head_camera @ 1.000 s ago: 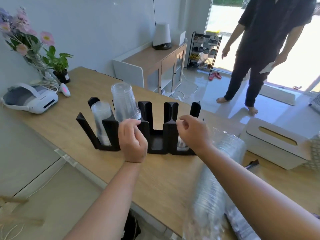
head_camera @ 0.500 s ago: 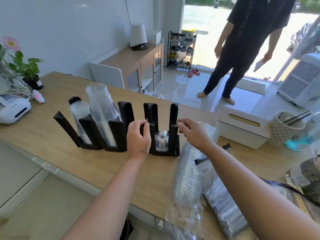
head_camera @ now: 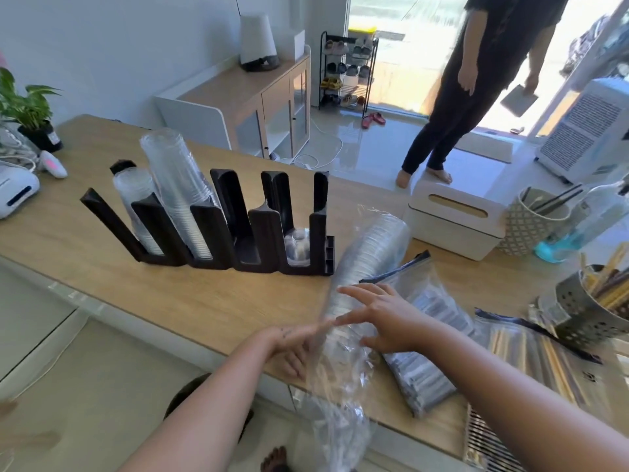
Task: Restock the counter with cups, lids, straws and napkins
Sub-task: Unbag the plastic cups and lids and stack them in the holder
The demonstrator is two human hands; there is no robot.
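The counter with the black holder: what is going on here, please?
A person is restocking the wooden counter. The left hand and the right hand reach with straight fingers onto a plastic-wrapped sleeve of clear cups, which lies on the counter beside the black holder. In the holder, two slots hold clear stacks, one slot looks empty, and the last has only a few pieces at the bottom. Another person stands near the doorway.
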